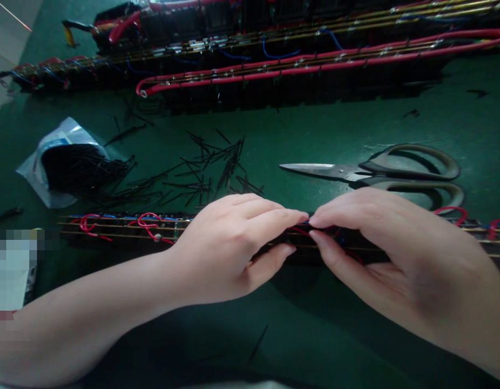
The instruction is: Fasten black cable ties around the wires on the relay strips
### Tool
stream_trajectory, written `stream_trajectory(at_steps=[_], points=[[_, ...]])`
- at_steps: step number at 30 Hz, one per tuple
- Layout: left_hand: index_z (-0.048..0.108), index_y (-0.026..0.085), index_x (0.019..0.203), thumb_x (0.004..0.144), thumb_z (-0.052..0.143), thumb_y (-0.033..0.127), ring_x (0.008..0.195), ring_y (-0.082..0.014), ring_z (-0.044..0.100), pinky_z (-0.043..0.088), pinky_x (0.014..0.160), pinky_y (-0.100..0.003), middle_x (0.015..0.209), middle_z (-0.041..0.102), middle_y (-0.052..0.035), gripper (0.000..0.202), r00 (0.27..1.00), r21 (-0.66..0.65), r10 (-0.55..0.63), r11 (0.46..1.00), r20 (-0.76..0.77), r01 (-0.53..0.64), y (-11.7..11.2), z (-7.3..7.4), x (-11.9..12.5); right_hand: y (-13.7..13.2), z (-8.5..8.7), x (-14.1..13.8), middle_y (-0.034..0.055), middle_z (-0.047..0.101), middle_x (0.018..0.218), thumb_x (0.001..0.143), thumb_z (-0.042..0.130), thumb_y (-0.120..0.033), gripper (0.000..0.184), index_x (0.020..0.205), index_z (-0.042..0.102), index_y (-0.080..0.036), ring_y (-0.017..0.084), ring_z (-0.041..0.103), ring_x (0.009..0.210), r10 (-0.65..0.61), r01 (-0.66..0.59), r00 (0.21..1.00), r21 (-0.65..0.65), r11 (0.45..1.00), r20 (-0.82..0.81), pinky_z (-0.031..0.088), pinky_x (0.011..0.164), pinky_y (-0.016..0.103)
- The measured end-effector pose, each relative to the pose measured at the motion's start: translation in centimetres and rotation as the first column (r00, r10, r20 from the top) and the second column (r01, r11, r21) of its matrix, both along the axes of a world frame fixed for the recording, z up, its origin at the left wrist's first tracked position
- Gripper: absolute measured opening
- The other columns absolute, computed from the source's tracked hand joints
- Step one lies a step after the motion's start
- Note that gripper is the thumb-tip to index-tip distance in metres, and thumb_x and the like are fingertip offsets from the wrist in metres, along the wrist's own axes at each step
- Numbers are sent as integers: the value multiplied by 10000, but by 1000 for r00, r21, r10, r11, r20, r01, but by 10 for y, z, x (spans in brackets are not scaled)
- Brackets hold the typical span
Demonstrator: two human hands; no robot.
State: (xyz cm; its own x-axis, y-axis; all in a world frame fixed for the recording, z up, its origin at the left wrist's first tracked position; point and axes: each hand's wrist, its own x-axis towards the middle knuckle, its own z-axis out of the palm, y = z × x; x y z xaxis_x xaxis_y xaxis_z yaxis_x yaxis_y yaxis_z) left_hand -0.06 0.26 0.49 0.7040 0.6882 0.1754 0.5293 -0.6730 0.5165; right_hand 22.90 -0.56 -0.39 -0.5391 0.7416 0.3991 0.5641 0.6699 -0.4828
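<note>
A long dark strip with brass-coloured rails (116,229), red wire loops and thin blue wires lies across the green table in front of me. Both hands meet over its middle. My left hand (234,243) reaches across it with curled fingers, index tip and thumb tip on either side of a bit of red wire (301,231). My right hand (399,259) is closed in a near pinch at the same spot, its index fingertip almost touching the left one. Whatever the fingertips grip is too small or hidden to make out.
Black-handled scissors (351,172) lie behind my right hand. Loose black cable ties (201,178) spill from a clear plastic bag (58,140) at left. Larger wired assemblies with a thick red cable (242,78) span the back. A pixelated pale object (15,265) sits by my left forearm.
</note>
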Motion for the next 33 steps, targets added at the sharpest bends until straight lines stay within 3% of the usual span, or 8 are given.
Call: stream_trajectory(at_steps=[8, 21, 33], points=[[703, 131, 1185, 983, 587, 163, 950, -175, 738, 604, 826, -317, 1075, 800, -51, 235, 998, -30, 30, 999, 55, -28, 2, 0, 1, 1, 4, 0, 30, 731, 927, 939, 602, -97, 176, 1032, 618, -245, 202, 717, 844, 0, -1, 1000, -34, 999, -20, 597, 763, 339], [704, 166, 1202, 1005, 606, 219, 963, -158, 736, 591, 854, -288, 1083, 802, -37, 227, 999, -45, 41, 998, 23, -40, 4, 2, 0, 2, 7, 0, 37, 738, 938, 929, 605, -96, 188, 1033, 637, -249, 213, 705, 863, 9, -10, 999, -36, 999, -33, 601, 776, 372], [729, 195, 1190, 996, 576, 174, 864, -151, 691, 553, 787, -278, 980, 785, -23, 248, 998, -41, 63, 997, 1, -63, 5, 2, 0, 0, 1, 1, 65, 764, 980, 904, 630, -86, 176, 1025, 656, -211, 233, 715, 947, 139, -139, 990, 91, 986, 17, 621, 881, 393]])
